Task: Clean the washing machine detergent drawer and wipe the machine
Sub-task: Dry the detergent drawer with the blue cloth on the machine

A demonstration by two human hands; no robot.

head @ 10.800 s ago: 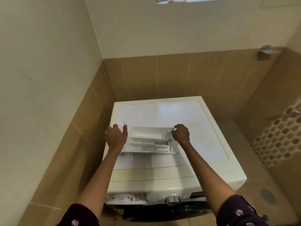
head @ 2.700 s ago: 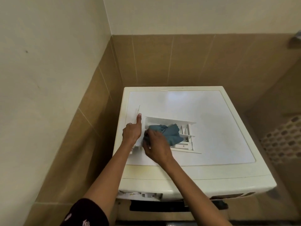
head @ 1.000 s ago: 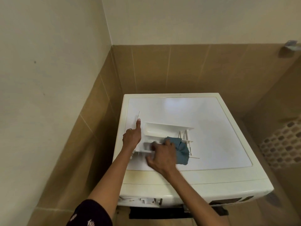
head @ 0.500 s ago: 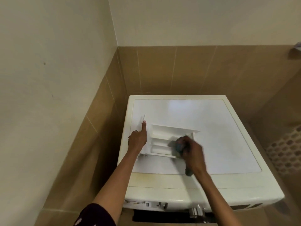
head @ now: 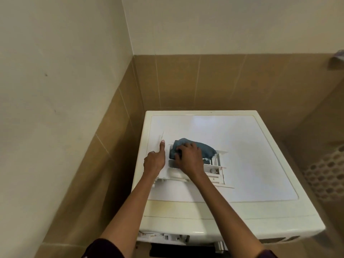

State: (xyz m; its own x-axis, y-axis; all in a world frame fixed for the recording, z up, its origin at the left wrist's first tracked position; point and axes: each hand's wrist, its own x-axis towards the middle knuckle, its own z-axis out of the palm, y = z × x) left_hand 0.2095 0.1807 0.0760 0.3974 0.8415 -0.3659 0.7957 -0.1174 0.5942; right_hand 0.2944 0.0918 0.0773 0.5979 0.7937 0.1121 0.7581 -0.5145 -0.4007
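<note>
Drawer (head: 214, 175) on washer (head: 260, 155): our left hand (head: 154, 162) holds its end (thumb straight); right hand (head: 189, 159), just beside, grips cloth (head: 204, 148) inside.

I'm looking into a home laundry corner: a white washing machine (head: 242, 157) tucked against brown wall tiles (head: 221, 81) under a cream painted wall (head: 214, 23)

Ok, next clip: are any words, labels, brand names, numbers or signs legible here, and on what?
None can be read.
On the washer: no text on its top.
On its front panel: seen edge-on at the frame's bottom, any marks too blurred to read.
On the drawer: no legible marks; the cloth covers part of it.
On the walls and tiles: no writing.
</note>
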